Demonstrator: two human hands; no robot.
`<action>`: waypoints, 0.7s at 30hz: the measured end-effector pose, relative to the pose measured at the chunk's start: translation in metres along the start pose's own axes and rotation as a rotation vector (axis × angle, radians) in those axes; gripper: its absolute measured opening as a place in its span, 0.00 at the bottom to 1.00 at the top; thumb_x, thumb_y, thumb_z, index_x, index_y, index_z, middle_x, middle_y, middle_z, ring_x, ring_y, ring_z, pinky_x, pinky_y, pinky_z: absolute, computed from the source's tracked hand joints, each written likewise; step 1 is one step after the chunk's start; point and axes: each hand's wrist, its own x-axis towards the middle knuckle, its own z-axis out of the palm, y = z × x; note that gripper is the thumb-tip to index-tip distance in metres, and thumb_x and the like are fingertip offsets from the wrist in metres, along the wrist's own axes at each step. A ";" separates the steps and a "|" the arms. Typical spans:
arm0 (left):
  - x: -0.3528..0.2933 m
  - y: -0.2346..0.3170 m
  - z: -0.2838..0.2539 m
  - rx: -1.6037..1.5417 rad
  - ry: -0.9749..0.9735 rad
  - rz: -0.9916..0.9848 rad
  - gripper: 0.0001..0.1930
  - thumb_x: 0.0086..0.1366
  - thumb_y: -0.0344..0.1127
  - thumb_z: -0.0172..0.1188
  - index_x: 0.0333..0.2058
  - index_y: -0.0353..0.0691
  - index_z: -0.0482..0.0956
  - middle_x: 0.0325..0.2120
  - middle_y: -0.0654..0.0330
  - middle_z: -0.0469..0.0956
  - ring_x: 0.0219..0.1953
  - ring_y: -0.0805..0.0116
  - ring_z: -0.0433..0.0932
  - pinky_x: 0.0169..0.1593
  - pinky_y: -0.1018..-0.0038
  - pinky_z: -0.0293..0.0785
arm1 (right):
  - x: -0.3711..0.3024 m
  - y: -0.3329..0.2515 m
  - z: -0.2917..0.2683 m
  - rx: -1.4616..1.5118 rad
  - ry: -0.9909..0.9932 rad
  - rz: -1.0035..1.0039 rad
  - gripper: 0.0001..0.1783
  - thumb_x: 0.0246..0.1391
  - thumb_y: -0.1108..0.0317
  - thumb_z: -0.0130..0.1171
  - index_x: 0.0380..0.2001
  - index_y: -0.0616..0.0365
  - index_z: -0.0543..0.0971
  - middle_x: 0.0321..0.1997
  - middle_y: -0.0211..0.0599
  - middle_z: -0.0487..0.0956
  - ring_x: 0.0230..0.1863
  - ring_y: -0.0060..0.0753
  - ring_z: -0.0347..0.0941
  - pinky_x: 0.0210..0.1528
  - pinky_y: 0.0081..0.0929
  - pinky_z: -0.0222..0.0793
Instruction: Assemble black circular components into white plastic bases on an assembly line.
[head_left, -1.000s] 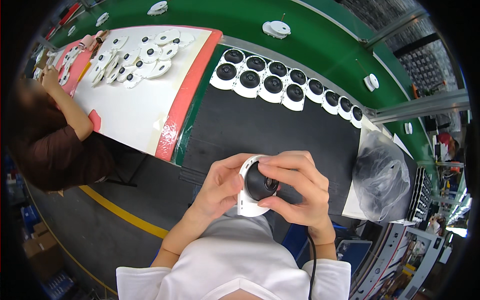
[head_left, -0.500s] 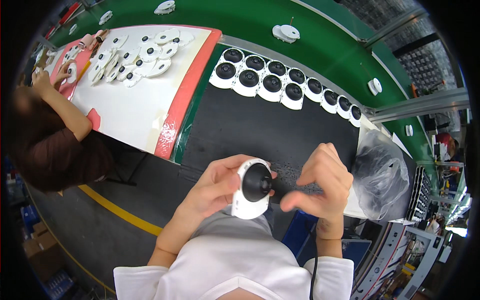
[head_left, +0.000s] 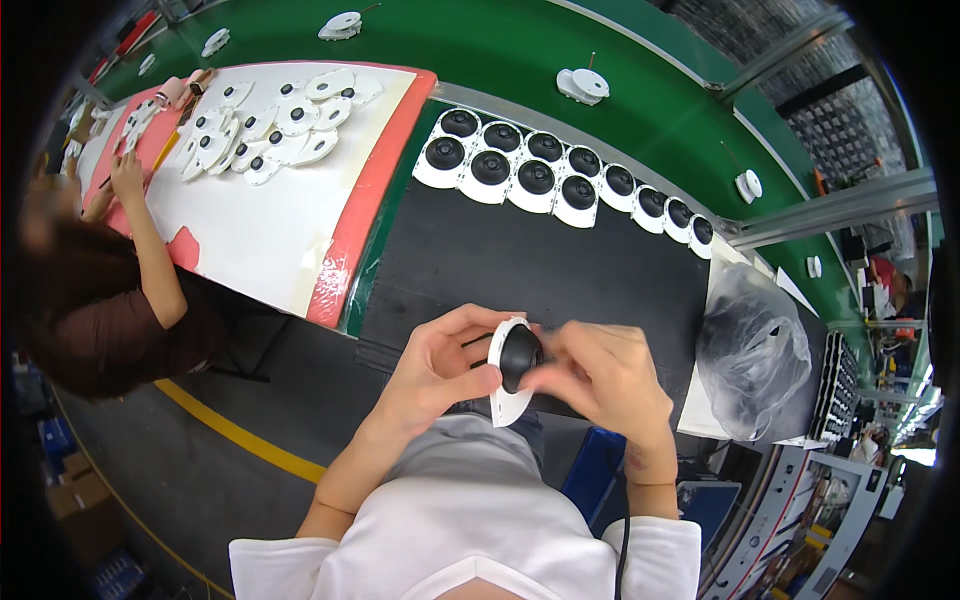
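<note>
Above the near edge of the black mat (head_left: pixel 490 260), close to my body, is a white dome camera housing (head_left: pixel 511 407) with a round black dome. My left hand (head_left: pixel 440 365) is closed on its left rim, thumb in front and fingers behind. At its right side is my right hand (head_left: pixel 605 380), with thumb and bent fingers pinching at the front of the black dome. Those fingertips are slightly blurred and cover part of the dome. Similar white housings with black domes (head_left: pixel 536 177) stand in rows along the far edge of the mat.
A crumpled clear plastic bag (head_left: pixel 755 350) lies right of the mat. At left, a co-worker's arm (head_left: pixel 155 260) reaches over a white table (head_left: pixel 290 225) with several white parts piled on it. Behind runs a green conveyor (head_left: pixel 480 50) carrying spaced white parts (head_left: pixel 583 86).
My right hand has moved left onto the black dome. The housing has turned more edge-on in my left hand. The co-worker's arm has shifted, and parts on the conveyor sit slightly further right.
</note>
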 end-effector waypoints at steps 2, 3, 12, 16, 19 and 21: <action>0.002 0.000 0.006 0.060 0.012 0.029 0.28 0.60 0.26 0.65 0.58 0.28 0.67 0.55 0.49 0.73 0.57 0.65 0.73 0.61 0.69 0.70 | -0.008 0.014 0.002 -0.156 -0.048 -0.044 0.25 0.42 0.52 0.72 0.35 0.62 0.80 0.33 0.37 0.78 0.29 0.34 0.75 0.27 0.29 0.71; 0.003 -0.002 0.008 0.047 0.045 0.033 0.27 0.62 0.26 0.64 0.59 0.29 0.67 0.54 0.51 0.73 0.55 0.66 0.74 0.58 0.70 0.74 | -0.002 0.013 -0.001 -0.033 0.023 -0.061 0.28 0.40 0.50 0.73 0.38 0.62 0.79 0.36 0.38 0.79 0.32 0.37 0.76 0.29 0.30 0.72; 0.013 -0.021 0.002 -0.066 0.139 -0.125 0.28 0.70 0.34 0.57 0.65 0.37 0.60 0.57 0.54 0.72 0.56 0.66 0.75 0.56 0.67 0.76 | 0.002 0.035 0.006 0.017 0.121 -0.112 0.41 0.30 0.58 0.78 0.51 0.60 0.76 0.50 0.44 0.78 0.47 0.49 0.75 0.49 0.39 0.72; 0.025 -0.042 -0.012 1.109 0.125 0.230 0.34 0.65 0.38 0.62 0.66 0.35 0.58 0.63 0.47 0.65 0.66 0.50 0.64 0.67 0.57 0.59 | 0.005 0.107 -0.005 -0.221 0.314 0.351 0.41 0.30 0.59 0.79 0.51 0.60 0.74 0.46 0.39 0.79 0.44 0.37 0.77 0.46 0.31 0.72; 0.027 -0.060 -0.030 1.558 0.031 0.337 0.35 0.65 0.43 0.61 0.65 0.33 0.60 0.65 0.47 0.62 0.68 0.47 0.59 0.69 0.54 0.53 | 0.006 0.162 -0.006 -0.413 0.331 0.370 0.39 0.34 0.62 0.78 0.52 0.60 0.72 0.51 0.46 0.77 0.52 0.50 0.74 0.53 0.39 0.71; 0.026 -0.068 -0.037 1.834 -0.049 0.306 0.35 0.66 0.49 0.58 0.63 0.30 0.62 0.65 0.49 0.61 0.70 0.49 0.55 0.71 0.53 0.50 | 0.007 0.179 -0.008 -0.435 0.343 0.349 0.39 0.34 0.64 0.78 0.53 0.60 0.72 0.51 0.46 0.76 0.53 0.50 0.73 0.55 0.39 0.70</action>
